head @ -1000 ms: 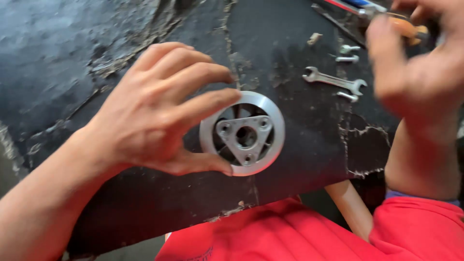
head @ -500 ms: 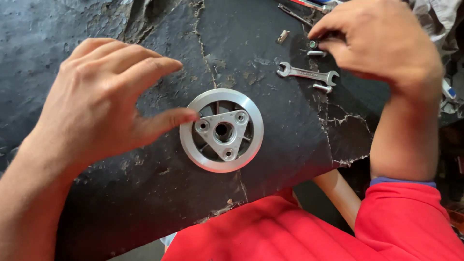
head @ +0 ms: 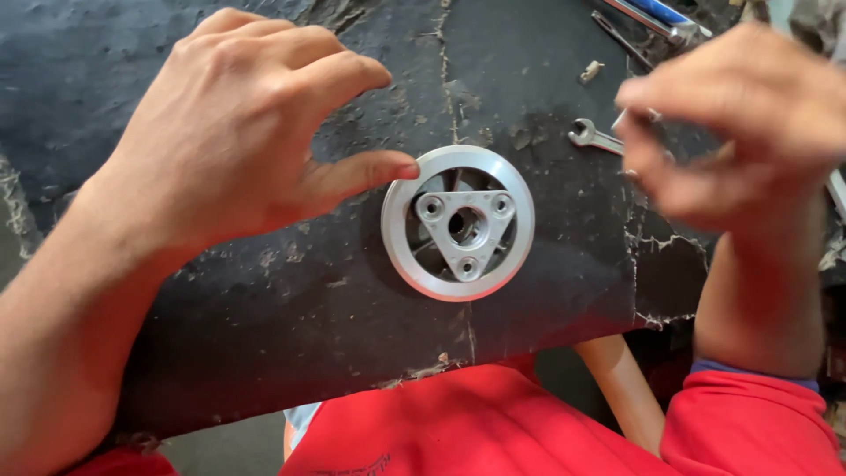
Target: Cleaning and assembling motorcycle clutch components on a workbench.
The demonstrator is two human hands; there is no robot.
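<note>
A round silver metal disc (head: 401,238) with a triangular three-hole hub lies flat on a cracked black work surface (head: 291,308). My left hand (head: 238,132) hovers over its left side with fingers spread, and the thumb tip touches the disc's rim. Blurred by motion, my right hand (head: 740,123) is above the surface to the right of the disc, its fingers curled together. Whether it holds a small part is unclear. It partly covers a silver wrench (head: 589,135).
A small bolt (head: 591,70) lies beyond the wrench, and long tools with a blue handle (head: 656,18) sit at the far right edge. The black surface is cracked and torn near its right corner (head: 652,256). My red clothing (head: 493,432) lies below its near edge.
My right hand has drawn back from the small parts near the wrench, towards me. My left hand has slid so that only its thumb touches the disc's rim.
</note>
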